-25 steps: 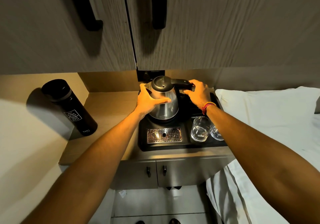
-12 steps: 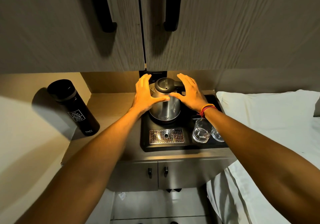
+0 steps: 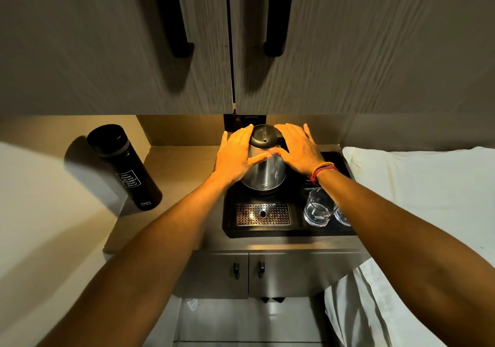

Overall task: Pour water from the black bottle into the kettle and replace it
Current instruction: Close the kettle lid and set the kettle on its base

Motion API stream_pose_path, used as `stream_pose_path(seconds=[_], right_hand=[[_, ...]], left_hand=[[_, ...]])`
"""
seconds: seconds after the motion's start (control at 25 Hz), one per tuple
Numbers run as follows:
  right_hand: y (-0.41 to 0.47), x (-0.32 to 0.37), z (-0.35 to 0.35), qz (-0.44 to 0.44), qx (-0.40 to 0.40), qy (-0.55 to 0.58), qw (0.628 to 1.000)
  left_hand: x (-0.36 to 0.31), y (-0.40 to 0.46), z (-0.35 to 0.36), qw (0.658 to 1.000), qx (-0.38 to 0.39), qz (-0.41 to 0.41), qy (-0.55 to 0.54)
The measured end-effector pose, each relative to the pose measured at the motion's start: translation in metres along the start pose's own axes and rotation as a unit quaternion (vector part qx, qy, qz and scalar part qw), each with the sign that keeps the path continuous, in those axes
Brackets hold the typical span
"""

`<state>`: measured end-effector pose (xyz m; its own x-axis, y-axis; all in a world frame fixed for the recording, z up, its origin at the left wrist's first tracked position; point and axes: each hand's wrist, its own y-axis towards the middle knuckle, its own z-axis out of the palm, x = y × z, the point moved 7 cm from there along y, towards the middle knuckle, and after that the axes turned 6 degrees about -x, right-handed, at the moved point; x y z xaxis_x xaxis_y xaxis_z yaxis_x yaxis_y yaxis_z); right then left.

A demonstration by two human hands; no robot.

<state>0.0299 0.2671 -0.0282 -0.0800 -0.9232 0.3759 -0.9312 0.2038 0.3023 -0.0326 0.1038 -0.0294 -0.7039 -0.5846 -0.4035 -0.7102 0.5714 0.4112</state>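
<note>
Stainless steel electric kettle (image 3: 263, 168) stands upright on a black tray (image 3: 294, 230), toward the tray's back left. Black lid on, closed. Handle not visible, hidden behind the right hand.

Left hand (image 3: 235, 156) flat and spread against the kettle's left flank, fingers extended upward past the lid's edge, thumb reaching across the steel front. Right hand (image 3: 298, 149) mirrors it on the right flank, fingers straight and apart, thumb pointing inward. The two thumb tips sit just beside each other on the kettle's front; whether they touch, cannot tell. Neither hand curls into a grip; both are splayed, palms cupping the body. Red and orange thread bracelet (image 3: 321, 171) on the right wrist.

Black bottle (image 3: 124, 166) stands off the tray, well to the left, on the wooden counter (image 3: 182, 164) near the side wall. Cap on. White lettering on a label, too small to read surely. It appears tilted in this wide-angle view.

Front of tray: perforated metal drip grate (image 3: 263, 214) directly before the kettle. To its right, a clear drinking glass (image 3: 318, 210), and a second glass (image 3: 341, 216) mostly hidden behind the right forearm.

Above: two wood-grain cabinet doors with long black handles (image 3: 277, 14). Below the counter: two small doors with black knobs (image 3: 261, 269). White bedding (image 3: 423, 186) at right.
</note>
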Motion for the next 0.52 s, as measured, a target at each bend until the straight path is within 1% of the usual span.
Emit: stream_pose_path(seconds=[0.2, 0.28, 0.4, 0.52], right_hand=[[-0.001, 0.001, -0.002, -0.005, -0.003, 0.006, 1.000], [-0.002, 0.002, -0.003, -0.005, 0.001, -0.002, 1.000], [-0.010, 0.002, -0.002, -0.008, -0.002, -0.017, 1.000], [-0.022, -0.004, -0.008, 0.013, -0.019, -0.015, 1.000]], left_hand=[[-0.004, -0.004, 0.002, 1.000, 0.002, 0.000, -0.004], [-0.005, -0.005, 0.002, 1.000, 0.015, -0.004, 0.004], [-0.005, -0.006, 0.001, 0.998, 0.038, 0.015, 0.055], [-0.002, -0.016, -0.002, 0.991, 0.046, 0.027, 0.119]])
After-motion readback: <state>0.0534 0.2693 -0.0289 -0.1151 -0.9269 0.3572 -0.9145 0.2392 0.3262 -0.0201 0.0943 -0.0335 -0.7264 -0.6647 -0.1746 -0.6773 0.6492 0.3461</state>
